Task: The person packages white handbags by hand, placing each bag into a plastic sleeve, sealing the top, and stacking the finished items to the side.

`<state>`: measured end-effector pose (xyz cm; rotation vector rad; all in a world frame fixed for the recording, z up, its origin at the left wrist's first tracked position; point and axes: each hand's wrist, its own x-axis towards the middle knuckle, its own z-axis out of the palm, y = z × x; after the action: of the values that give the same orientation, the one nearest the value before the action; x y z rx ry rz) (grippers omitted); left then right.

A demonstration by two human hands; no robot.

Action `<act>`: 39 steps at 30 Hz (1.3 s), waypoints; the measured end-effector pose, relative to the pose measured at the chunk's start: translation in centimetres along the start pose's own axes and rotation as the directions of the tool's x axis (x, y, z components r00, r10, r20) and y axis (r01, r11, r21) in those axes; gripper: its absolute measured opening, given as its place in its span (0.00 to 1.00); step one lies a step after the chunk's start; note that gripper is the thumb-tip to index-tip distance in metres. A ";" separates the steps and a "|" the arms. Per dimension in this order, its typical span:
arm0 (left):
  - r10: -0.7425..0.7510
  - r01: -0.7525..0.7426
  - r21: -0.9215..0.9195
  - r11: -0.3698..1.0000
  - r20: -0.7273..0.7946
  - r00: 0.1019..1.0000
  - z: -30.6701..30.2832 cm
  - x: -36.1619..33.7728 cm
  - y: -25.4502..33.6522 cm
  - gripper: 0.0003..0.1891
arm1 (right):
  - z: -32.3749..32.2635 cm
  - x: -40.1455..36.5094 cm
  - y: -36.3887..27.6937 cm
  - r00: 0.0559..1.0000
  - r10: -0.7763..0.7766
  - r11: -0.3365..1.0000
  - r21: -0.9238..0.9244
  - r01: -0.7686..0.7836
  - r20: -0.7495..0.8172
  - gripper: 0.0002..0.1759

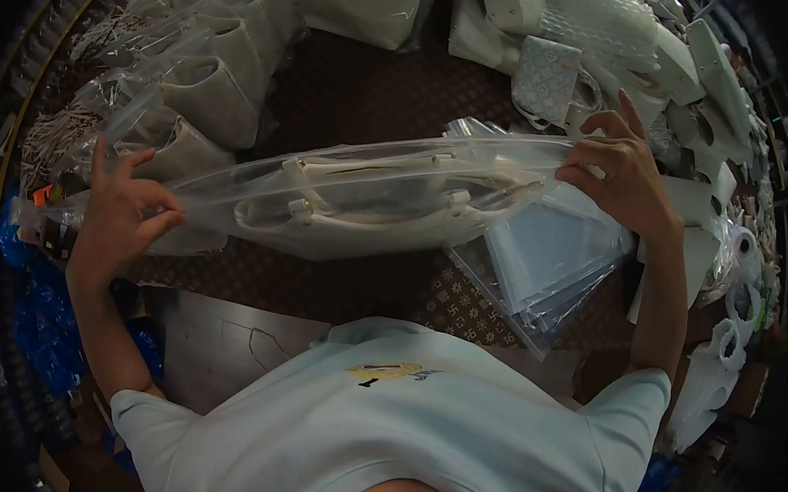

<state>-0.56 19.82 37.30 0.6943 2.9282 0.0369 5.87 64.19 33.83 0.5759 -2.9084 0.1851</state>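
A cream handbag (359, 220) with two handles lies inside a clear plastic bag (391, 167), stretched across the dark patterned table (360, 95) in front of me. My left hand (121, 211) pinches the plastic bag's left end. At the right end, my right hand (617, 176) grips the bag's top edge. Both hands hold the plastic taut between them, slightly above the table.
A row of bagged cream handbags (212, 84) lines the back left. A stack of empty clear plastic bags (550, 258) lies under my right hand. White boxes and wrapped goods (694, 75) crowd the back right. White tape rolls (729, 337) sit at the right edge.
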 end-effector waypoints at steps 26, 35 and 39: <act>-0.120 0.124 -0.108 0.986 0.046 0.992 1.1 1.7 -0.7 0.14 | 6.8 -2.9 3.0 0.892 0.261 0.779 0.626 0.032 -0.370 0.06; 0.536 -0.683 -0.043 0.730 -0.585 0.609 7.6 12.1 23.9 0.15 | 7.2 -3.3 3.2 0.877 0.251 0.796 0.603 0.053 -0.409 0.06; 0.604 -0.671 0.090 0.736 -0.537 0.590 8.2 14.4 26.1 0.07 | 7.3 -3.6 3.0 0.872 0.278 0.796 0.605 0.026 -0.404 0.07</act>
<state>-0.60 49.52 28.86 1.9732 2.8898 0.5704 6.88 67.14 25.73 0.3297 -2.3567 1.1272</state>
